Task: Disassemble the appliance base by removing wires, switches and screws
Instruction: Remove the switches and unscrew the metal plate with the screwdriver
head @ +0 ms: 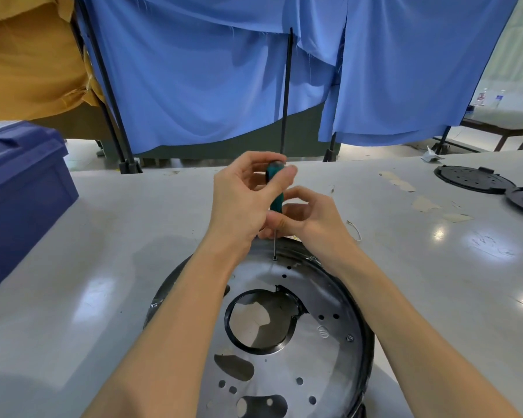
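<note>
**Both hands on a screwdriver at the far rim of the base**

Head view. The appliance base (323,354), a round silvery metal plate inside a black rim, lies flat on the grey desk (127,236) in the lower centre of the frame. It has a large round opening ringed in black at its middle, and several small holes and slots across its face. A screwdriver (276,194) with a teal handle stands almost upright above the base's far edge, just below the centre of the frame. Its thin shaft runs down to a small screw (274,258) in the plate. Whether the tip is seated in the screw head is too small to tell.

The left hand (242,200) grips the upper part of the handle, its fingers (263,159) and thumb curled round it. The right hand (311,218) sits just beside it and lower, its fingers (296,193) curled in and pinching the bottom of the handle where the shaft begins. Both forearms reach in from the bottom edge, crossing over the base.

At the left edge of the frame a dark blue crate (21,188) rests on the desk. Two black round lids (471,179) lie on the desk at the upper right, well apart from the base. A short bent wire (354,229) lies on the desk just right of the right hand. Blue cloth (194,86) hangs across the top of the frame behind the desk.
</note>
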Available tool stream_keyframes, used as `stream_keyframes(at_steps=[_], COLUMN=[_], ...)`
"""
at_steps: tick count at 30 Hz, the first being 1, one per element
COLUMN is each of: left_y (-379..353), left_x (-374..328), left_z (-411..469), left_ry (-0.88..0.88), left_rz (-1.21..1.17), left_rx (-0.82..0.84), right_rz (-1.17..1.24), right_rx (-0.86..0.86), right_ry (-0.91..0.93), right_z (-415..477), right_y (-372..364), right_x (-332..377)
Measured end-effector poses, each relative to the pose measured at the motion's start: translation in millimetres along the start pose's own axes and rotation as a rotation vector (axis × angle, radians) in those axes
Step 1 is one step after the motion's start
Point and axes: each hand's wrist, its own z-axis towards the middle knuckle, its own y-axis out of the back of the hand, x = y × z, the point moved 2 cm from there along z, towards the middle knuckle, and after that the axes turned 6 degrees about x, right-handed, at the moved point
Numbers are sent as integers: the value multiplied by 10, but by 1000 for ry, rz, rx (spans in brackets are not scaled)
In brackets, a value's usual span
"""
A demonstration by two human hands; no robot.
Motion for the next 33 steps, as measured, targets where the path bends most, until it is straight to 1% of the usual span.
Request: stream_keyframes(at_steps=[1,2,4,5,6,7,11,12,13,15,17,18,20,22,23,24,26,28,30,32,33], left_y=[-2,-12,-54,-71,-76,-71,-16,-15,-19,-50,-36,-17,32,51,48,27,-26,-36,-4,28,29], left_x=[19,28,42,39,38,37,38,42,49,49,50,37,27,37,48,48,36,30,22,35,45], left_z=[-1,0,2,1,-1,-1,-5,-10,-13,-10,3,5,4,-4,-5,-8,-4,3,5,4,5], left_ry=[15,53,121,125,119,108,24,29,52,126,143,127,67,46,52,74,120,127,95,69,72], left_rz=[14,-16,-137,-178,-201,-194,-34,-23,-31,-88,-124,-110,-31,39,50,22,-83,-138,-95,0,24], left_rx=[-24,-5,149,227,279,282,32,17,47,157,198,168,54,-41,-53,-29,96,143,73,-4,-14], right_rz=[-7,2,16,16,13,9,13,20,33,51,28,10,-19,-74,-95,-86,-38,-41,-18,-23,-45], right_rx=[8,20,28,22,21,22,-4,-9,-9,-25,-41,-39,-19,-11,-5,-8,-22,-30,-16,-15,-10], right_ry=[6,5,-17,-23,-29,-27,6,8,13,-15,-28,-24,-17,-17,-10,-11,-27,-44,-35,-25,-16], right_z=[4,6,8,8,4,2,18,22,23,14,8,1,-10,-15,-14,-12,-3,-1,-2,3,6], right_y=[-8,-16,6,21,22,22,-10,-11,-5,28,42,37,17,1,-5,-5,29,33,16,-4,-14], right_x=[6,10,2,-5,3,-1,15,28,27,15,11,7,5,11,10,12,-6,-6,0,15,27])
